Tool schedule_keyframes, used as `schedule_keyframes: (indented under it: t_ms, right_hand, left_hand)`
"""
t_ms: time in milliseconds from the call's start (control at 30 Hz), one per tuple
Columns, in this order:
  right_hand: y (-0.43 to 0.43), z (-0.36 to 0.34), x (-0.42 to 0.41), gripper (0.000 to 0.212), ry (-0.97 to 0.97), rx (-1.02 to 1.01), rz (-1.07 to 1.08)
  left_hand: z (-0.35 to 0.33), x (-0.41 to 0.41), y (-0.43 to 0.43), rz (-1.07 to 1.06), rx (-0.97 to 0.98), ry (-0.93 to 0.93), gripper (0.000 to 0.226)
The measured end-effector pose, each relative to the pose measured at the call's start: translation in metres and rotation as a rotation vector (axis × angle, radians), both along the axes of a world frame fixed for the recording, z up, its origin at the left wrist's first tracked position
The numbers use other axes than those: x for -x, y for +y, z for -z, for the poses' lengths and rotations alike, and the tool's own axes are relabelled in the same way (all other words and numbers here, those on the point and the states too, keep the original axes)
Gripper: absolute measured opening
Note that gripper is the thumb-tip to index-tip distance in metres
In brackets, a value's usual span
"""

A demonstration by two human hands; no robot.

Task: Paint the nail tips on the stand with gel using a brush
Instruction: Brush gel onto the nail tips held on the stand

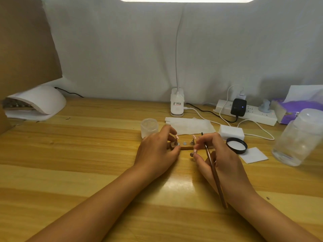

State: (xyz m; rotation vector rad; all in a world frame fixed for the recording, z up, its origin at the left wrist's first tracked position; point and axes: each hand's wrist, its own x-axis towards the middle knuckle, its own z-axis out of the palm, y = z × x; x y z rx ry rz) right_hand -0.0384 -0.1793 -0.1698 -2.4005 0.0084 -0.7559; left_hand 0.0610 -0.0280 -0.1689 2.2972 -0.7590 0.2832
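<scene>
A small wooden stand [185, 147] lies on the table between my hands, with metal pegs on top. One peg [193, 141] carries a pinkish nail tip [194, 136]. My left hand [156, 151] grips the stand's left end, its fingers around a peg with a nail tip [176, 136]. My right hand [218, 158] holds a brown brush [215, 175] along the palm, bristle end up by the stand, and pinches a loose peg with a nail tip [193, 152] just in front of the stand. An open frosted gel jar [149, 126] stands behind my left hand.
The jar's black lid [236, 145] lies right of the stand beside a white block [231, 131] and paper wipes [254, 155]. A tissue [191, 125], lamp base [177, 105], power strip [248, 112], plastic bottle [298, 138] and white curing lamp [36, 103] ring the work area.
</scene>
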Motion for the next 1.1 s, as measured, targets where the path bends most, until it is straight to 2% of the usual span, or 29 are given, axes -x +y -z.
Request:
schedule_keyframes:
  t_ms: [200,400,633,733,867,967,1100]
  right_hand:
    - [0.000,-0.002,0.001,0.032,0.021,-0.041,-0.013]
    - [-0.001,-0.003,0.001,0.030,0.062,-0.050,-0.042]
    - [-0.002,-0.002,0.001,0.029,0.070,-0.063,-0.052]
    - [-0.001,-0.002,0.001,0.029,0.051,-0.060,-0.028]
    - [-0.001,-0.002,0.001,0.030,0.021,-0.073,-0.019]
    - [-0.001,-0.001,0.001,0.033,0.021,-0.080,-0.039]
    - [-0.002,-0.001,0.001,0.033,0.048,-0.104,-0.078]
  left_hand:
    - [0.002,-0.004,0.000,-0.066,0.000,-0.007,0.027]
    - [0.000,-0.006,0.002,-0.096,0.027,0.017,0.039]
    - [-0.002,-0.004,0.001,0.020,0.155,0.146,0.055]
    - [-0.003,0.000,0.001,0.109,0.168,0.126,0.043]
    - [-0.003,0.006,0.001,0.234,0.031,-0.027,0.017]
    - [-0.001,0.008,0.001,0.302,-0.033,-0.063,0.017]
    - [-0.001,0.004,0.001,0.346,0.029,0.001,0.018]
